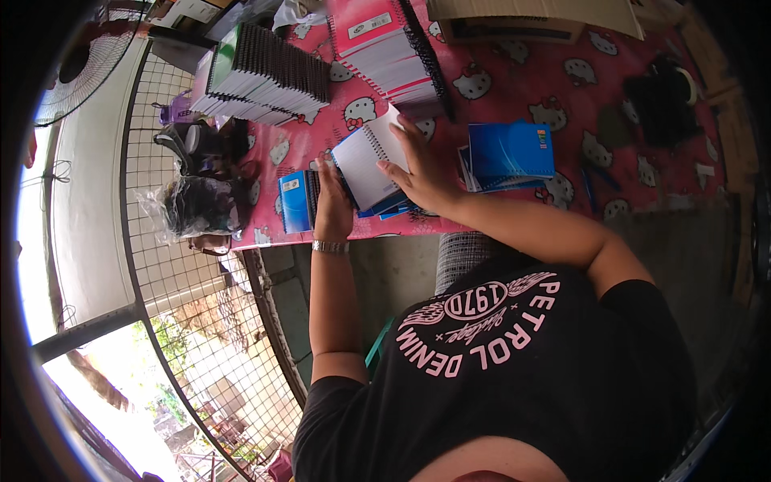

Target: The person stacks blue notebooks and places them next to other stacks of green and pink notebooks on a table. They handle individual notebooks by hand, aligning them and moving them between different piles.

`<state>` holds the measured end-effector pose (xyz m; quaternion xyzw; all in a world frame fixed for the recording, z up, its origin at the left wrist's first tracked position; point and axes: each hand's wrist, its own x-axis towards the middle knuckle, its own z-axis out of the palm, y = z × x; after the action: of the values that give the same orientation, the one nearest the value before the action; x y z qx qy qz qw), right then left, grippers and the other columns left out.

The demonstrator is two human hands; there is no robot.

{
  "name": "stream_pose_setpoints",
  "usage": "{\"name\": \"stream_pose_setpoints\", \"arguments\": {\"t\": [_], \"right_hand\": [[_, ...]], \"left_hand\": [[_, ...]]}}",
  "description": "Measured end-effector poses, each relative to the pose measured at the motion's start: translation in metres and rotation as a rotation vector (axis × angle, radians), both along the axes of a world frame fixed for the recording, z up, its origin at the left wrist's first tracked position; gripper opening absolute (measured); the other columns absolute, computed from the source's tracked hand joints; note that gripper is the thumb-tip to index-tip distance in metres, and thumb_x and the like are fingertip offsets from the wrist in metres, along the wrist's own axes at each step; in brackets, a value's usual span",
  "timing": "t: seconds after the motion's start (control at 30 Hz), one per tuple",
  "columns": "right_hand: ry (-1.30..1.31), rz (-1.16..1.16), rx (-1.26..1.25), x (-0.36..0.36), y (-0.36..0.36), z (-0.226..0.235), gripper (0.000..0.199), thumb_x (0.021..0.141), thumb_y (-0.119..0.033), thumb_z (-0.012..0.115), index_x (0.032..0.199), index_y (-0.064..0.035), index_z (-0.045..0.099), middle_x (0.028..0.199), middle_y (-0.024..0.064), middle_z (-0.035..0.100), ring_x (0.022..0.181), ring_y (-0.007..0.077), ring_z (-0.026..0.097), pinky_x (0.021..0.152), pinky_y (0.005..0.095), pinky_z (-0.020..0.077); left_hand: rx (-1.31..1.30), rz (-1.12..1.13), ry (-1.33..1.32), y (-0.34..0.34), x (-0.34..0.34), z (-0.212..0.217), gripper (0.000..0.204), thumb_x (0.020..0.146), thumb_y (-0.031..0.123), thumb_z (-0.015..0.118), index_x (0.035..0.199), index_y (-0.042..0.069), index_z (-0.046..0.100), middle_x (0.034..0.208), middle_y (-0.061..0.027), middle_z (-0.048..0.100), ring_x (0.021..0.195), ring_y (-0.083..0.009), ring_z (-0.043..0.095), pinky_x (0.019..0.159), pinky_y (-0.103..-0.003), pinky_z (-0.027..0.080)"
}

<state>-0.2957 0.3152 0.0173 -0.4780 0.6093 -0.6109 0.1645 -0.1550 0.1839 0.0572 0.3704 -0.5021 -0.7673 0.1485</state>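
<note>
White-paged, one spiral notebook [371,170] meets two hands [333,205] [426,177]: right spread, gripping it; left flattish, hold unclear.

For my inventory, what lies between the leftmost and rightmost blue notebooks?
In the head view: an open spiral notebook, left hand, right hand, and other blue notebooks.

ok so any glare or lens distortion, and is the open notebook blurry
Head view: daylight bleaches the outdoor area at lower left; head view: fisheye distortion curves the mesh grille, with black corners; head view: the open notebook shows no obvious blur.
</note>
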Motion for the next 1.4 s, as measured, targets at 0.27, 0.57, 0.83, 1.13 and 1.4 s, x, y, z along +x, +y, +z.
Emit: {"name": "stream_pose_setpoints", "arguments": {"t": [0.27, 0.57, 0.83, 1.13, 1.4], "right_hand": [[0.213, 0.58, -0.057, 0.024, 0.01, 0.061, 0.083, 0.093, -0.045, 0.061, 0.154, -0.0091, 0.019, 0.157, 0.0208, 0.024, 0.142, 0.039, 0.03, 0.114, 0.0473, 0.0283], [-0.903, 0.159, 0.414, 0.004, -0.021, -0.002, 0.059, 0.084, -0.02, 0.069, 0.134, 0.0002, 0.044, 0.124, 0.0183, 0.059, 0.113, 0.0282, 0.059, 0.097, 0.0397, 0.0471], [-1.234, 0.186, 0.52, 0.006, -0.022, 0.004, 0.061, 0.07, -0.023, 0.076, 0.121, 0.0024, 0.055, 0.108, 0.0177, 0.067, 0.089, 0.025, 0.069, 0.074, 0.0405, 0.0584], [-0.736, -0.059, 0.567, 0.032, -0.011, -0.019, 0.08, 0.065, -0.027, 0.08, 0.129, 0.0062, 0.046, 0.119, 0.0216, 0.06, 0.103, 0.0333, 0.064, 0.084, 0.0419, 0.0561], [-0.469, 0.302, 0.372, 0.013, 0.041, 0.056, 0.115, 0.064, -0.035, 0.088, 0.145, 0.0041, 0.016, 0.134, 0.0245, 0.045, 0.127, 0.036, 0.045, 0.108, 0.045, 0.0366]], "left_hand": [[0.044, 0.24, -0.046, -0.008, 0.011, -0.002, 0.076, 0.099, 0.064, 0.029, 0.146, 0.003, 0.035, 0.142, -0.0159, 0.048, 0.126, -0.0275, 0.05, 0.106, -0.04, 0.041], [0.039, 0.057, -0.185, -0.004, -0.007, -0.009, 0.075, 0.091, 0.059, 0.056, 0.139, 0.003, 0.045, 0.135, -0.0162, 0.054, 0.122, -0.0258, 0.054, 0.099, -0.037, 0.047], [0.16, -0.033, -0.209, -0.008, 0.011, -0.026, 0.048, 0.093, 0.035, 0.062, 0.129, 0.005, 0.052, 0.12, -0.011, 0.063, 0.108, -0.0244, 0.063, 0.092, -0.04, 0.053], [0.374, 0.09, 0.042, 0.032, 0.023, -0.029, 0.066, 0.093, 0.053, 0.053, 0.135, 0.003, 0.048, 0.128, -0.0164, 0.06, 0.113, -0.032, 0.061, 0.1, -0.047, 0.049], [0.042, 0.133, 0.16, 0.077, 0.046, 0.006, 0.076, 0.084, 0.046, 0.069, 0.139, 0.003, 0.042, 0.132, -0.0153, 0.056, 0.117, -0.0313, 0.058, 0.101, -0.047, 0.047]]}}
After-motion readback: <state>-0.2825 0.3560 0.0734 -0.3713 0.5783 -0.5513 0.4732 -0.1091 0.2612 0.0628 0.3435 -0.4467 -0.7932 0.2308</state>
